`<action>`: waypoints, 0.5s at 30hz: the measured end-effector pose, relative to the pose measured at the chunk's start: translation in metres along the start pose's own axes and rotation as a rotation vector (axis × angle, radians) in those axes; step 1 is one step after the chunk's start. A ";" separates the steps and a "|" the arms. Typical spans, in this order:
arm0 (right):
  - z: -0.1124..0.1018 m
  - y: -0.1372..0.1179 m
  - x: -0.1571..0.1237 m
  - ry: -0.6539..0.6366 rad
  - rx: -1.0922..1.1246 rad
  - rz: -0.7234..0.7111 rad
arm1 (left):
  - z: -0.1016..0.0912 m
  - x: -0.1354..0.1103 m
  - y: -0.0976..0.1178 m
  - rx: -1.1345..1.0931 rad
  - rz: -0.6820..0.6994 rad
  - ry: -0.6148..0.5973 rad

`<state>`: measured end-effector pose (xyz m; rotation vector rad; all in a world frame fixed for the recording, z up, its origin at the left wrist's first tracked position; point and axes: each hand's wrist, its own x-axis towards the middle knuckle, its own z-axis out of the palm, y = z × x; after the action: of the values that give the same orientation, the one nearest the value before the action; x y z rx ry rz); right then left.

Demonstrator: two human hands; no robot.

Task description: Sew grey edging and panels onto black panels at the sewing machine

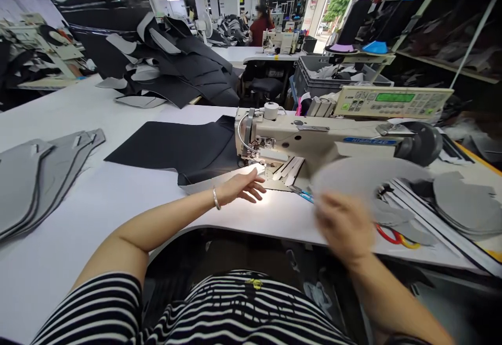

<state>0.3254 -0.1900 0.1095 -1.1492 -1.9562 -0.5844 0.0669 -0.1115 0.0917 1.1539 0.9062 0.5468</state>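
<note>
My left hand (242,187), with a bracelet at the wrist, lies with fingers spread just in front of the sewing machine's needle area. Its thumb is by the pale edge of a black fabric panel (176,146), which reaches under the machine head (251,141). Smeared by motion, my right hand (345,225) is closed on a rounded grey fabric piece (364,177), also blurred, right of the needle area. Narrow pale strips (289,170) lie on the machine bed, and blue-handled snips (305,194) rest beside them.
Red-and-yellow scissors (396,236), long white strips (427,214) and grey cut pieces (466,201) lie at right. Stacked grey panels (35,172) sit at far left. Behind are a large black fabric heap (196,68), a grey crate (314,70) and another person (259,29).
</note>
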 end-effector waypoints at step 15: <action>0.143 -0.085 0.012 -0.252 0.508 -0.431 | -0.124 -0.073 0.027 0.717 -0.217 0.570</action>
<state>0.1916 -0.1247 0.0343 -0.5043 -2.4060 -0.1311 -0.0750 -0.0923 0.1252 1.5366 1.7936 0.3787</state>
